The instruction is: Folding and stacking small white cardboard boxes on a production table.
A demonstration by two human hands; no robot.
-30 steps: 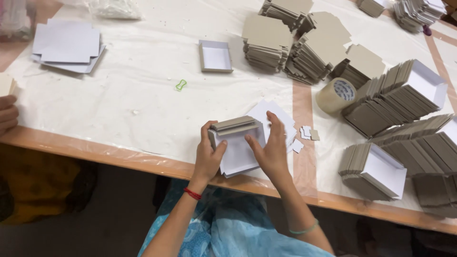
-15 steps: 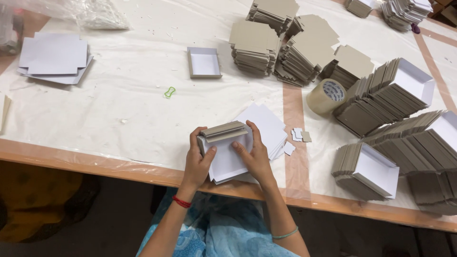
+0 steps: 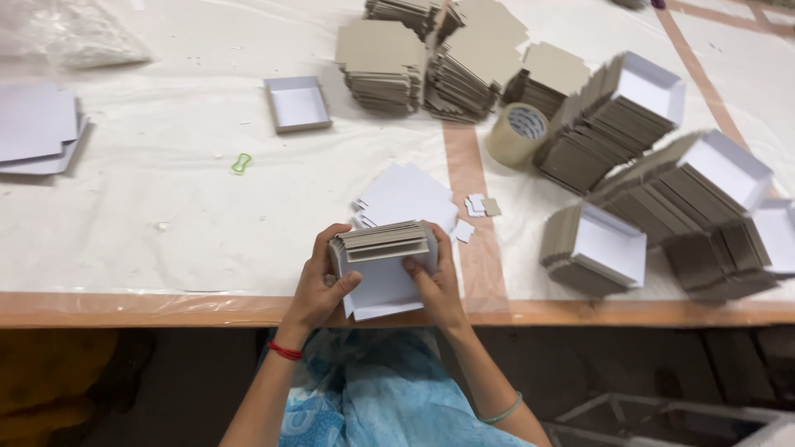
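While the table is spread with a pale plastic sheet and crossed by strips of brown tape, most of its far and right side is taken up by stacks of grey cardboard trays lined in white, leaning in rows, with piles of flat grey board behind them. A roll of brown tape is seen between those piles, a single shallow tray stands apart to the left, and white sheets lie at the far left edge. Loose white sheets and small offcuts are scattered just beyond the hands.

A small bundle of grey-and-white folded cards is held at the near edge of the table, its long axis running left to right across the body. It is clamped from both ends: the left hand is closed on its left side, the right hand on its right, thumbs laid on the white face turned towards the person. The bundle sits squarely between the hands, neither being nearer.
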